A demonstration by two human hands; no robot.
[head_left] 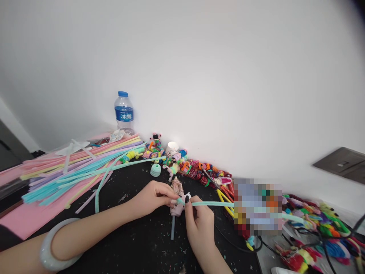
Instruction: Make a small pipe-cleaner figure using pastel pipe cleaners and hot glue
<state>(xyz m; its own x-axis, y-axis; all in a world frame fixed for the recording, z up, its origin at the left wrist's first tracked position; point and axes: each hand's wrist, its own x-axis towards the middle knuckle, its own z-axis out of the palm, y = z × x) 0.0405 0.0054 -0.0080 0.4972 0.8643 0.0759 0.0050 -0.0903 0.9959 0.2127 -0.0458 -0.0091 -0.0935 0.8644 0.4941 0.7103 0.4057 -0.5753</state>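
Observation:
My left hand (158, 196) pinches the end of a mint-green pipe cleaner (215, 204) between thumb and fingertips. Close beside it, my right hand (199, 219) is closed on the same pipe cleaner, whose long free part runs off to the right. The small piece between the fingertips is mostly covered. Just behind the fingers lies a pale pink glue gun (178, 211), partly hidden, with a clear glue stick (172, 228) poking out toward me. A coiled mint-green piece (155, 170) sits on the black table (137, 236) beyond my left hand.
Pastel pipe cleaners (85, 163) are heaped at left on pink sheets, near a water bottle (124, 114). Colourful pipe-cleaner figures (196, 171) line the wall around a white cup (172, 148). Scissors (225, 199), a pixelated patch and black cables (242, 249) are at right.

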